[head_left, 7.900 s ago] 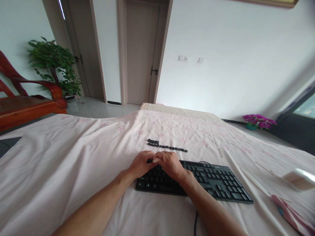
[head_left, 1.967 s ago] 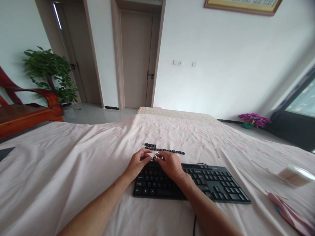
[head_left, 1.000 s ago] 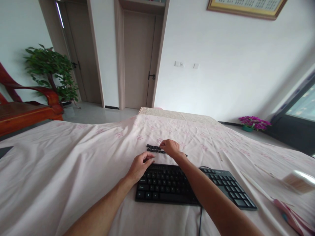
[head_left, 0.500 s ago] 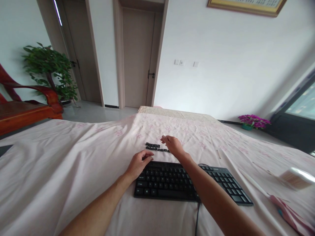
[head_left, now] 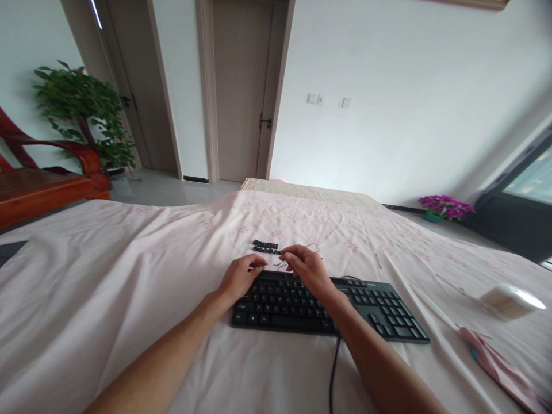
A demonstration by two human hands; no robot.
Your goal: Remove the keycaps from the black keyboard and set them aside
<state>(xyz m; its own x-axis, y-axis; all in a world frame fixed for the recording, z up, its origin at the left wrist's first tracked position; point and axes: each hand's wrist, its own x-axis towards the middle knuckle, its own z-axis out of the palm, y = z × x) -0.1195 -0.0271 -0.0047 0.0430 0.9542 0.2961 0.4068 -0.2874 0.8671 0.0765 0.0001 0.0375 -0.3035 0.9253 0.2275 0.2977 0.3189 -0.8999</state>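
Observation:
A black keyboard point(head_left: 297, 307) lies on the cloth in front of me. At its upper left corner, my left hand point(head_left: 241, 276) has its fingers curled and its thumb by the back edge, holding the keyboard. Over the top rows, my right hand point(head_left: 307, 270) pinches a thin wire tool point(head_left: 281, 265) that looks like a wire keycap puller; its tip is too fine to make out. Just behind the hands, several loose black keycaps point(head_left: 265, 245) lie in two short rows, the nearer one partly hidden by my right fingers.
A pale flowered cloth point(head_left: 172, 276) covers the table, with folds. On the right are a clear container of cotton swabs point(head_left: 511, 300), a pink pouch point(head_left: 495, 362) and a thin stick point(head_left: 378, 260). The keyboard cable point(head_left: 334, 374) runs toward me.
My right hand has come back from beside the loose keycaps to over the keyboard's top rows, and the wire tool now shows at its fingers. My left hand stays by the corner. The view has tilted slightly down.

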